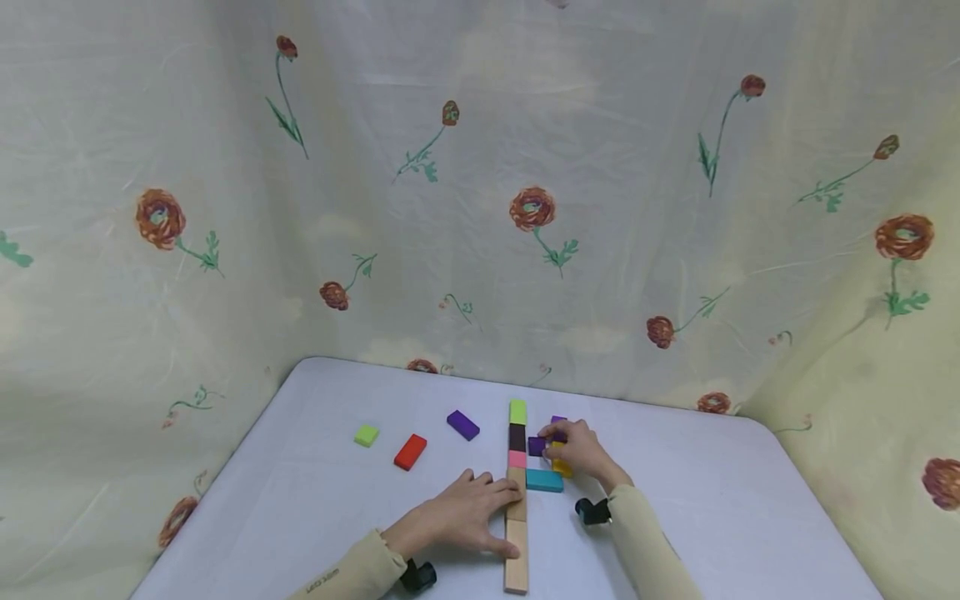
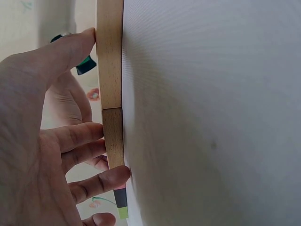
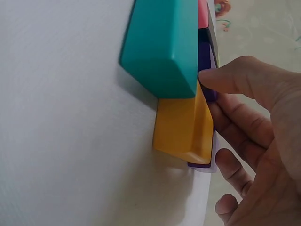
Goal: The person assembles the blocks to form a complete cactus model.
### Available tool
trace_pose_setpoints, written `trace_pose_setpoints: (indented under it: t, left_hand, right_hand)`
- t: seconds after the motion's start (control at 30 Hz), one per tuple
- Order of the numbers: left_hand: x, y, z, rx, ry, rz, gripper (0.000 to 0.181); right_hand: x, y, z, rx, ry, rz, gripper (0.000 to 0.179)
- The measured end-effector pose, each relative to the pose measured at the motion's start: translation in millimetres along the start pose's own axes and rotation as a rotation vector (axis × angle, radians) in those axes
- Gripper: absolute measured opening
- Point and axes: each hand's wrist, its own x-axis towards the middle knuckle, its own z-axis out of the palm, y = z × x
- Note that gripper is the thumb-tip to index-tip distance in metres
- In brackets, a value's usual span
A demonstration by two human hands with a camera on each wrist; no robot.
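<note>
Thumb and fingers of the right hand (image 1: 582,451) pinch a purple block (image 1: 536,447) to that hand's left; the block sits just right of the row (image 1: 517,477), which runs near to far; left hand (image 1: 468,510), fingers spread, touches the row's wooden blocks (image 1: 517,533).

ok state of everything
wooden oblong blocks, aligned
pink oblong block, aligned
black oblong block, aligned
green oblong block, aligned
teal oblong block, beside row
yellow oblong block, partly hidden
red oblong block, loose
purple oblong block, loose
small green square block, loose
left hand, touching wooden blocks
right hand, pinching second purple block
third purple block, partly hidden
</note>
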Motion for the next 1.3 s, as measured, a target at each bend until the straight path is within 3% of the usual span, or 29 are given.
trace_pose_setpoints:
  t: [0.27, 0.43, 0.63, 0.93, 1.3]
  left_hand:
    - [1.0, -0.6, 1.1, -0.014, -0.012, -0.007, 0.086]
    - [1.3, 0.8, 0.4, -0.017, -0.013, -0.008, 0.086]
    - [1.3, 1.4, 1.2, -0.023, -0.005, -0.009, 0.086]
    - [1.5, -0.4, 1.2, -0.027, -0.01, -0.022, 0.086]
    - [1.9, 0.0, 1.4, -0.023, -0.016, -0.015, 0.086]
  right_hand:
    - [-1.3, 2.2, 1.3, 0.015, -0.014, -0.014, 0.024]
    - [-7.3, -0.5, -5.6, 0.014, 0.025, -0.051, 0.029]
    - [-20.5, -12.4, -13.2, -0.099, 0.066, -0.097, 0.032]
    - [-41.6, -29.5, -2.5, -0.261, 0.01, -0.101, 0.031]
    - [-40.7, -29.7, 1.0, -0.293, 0.013, -0.096, 0.035]
